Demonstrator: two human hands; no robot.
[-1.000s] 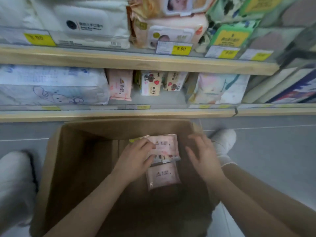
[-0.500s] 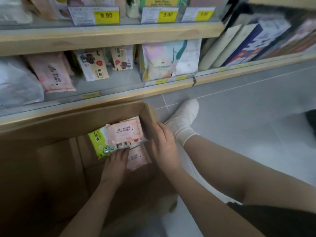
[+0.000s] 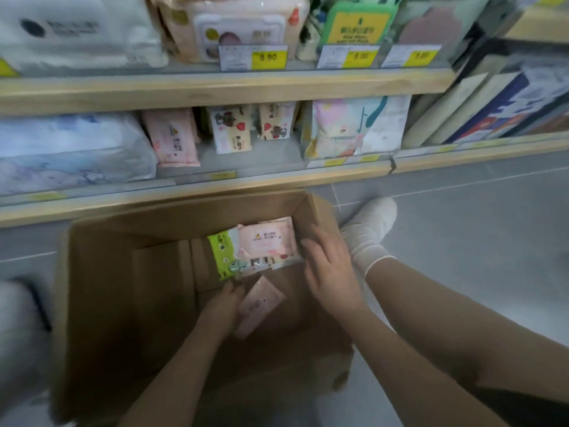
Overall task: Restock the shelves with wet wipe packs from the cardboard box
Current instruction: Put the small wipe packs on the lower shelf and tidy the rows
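- Head view: the cardboard box (image 3: 129,303) sits open on the floor under the lower shelf (image 3: 197,192), and both hands reach into it.
- Just beyond the fingertips of both hands, a small stack of wet wipe packs leans against the far right corner of the box: a pink pack (image 3: 268,238) on top, a green pack (image 3: 223,252) at its left.
- Right hand (image 3: 331,272): fingers straight and together, laid flat just right of the stack, holding nothing.
- Left hand (image 3: 223,306): fingers point up under the green pack's lower edge; I cannot tell whether they grip anything.
- A loose pink pack (image 3: 258,305) lies just right of the left fingers, touching or nearly so.
- Handling, as I judge it: light, soft film pouches, slippery and yielding. Pinch across the flat faces or clamp the stack between both palms, away from the seams.
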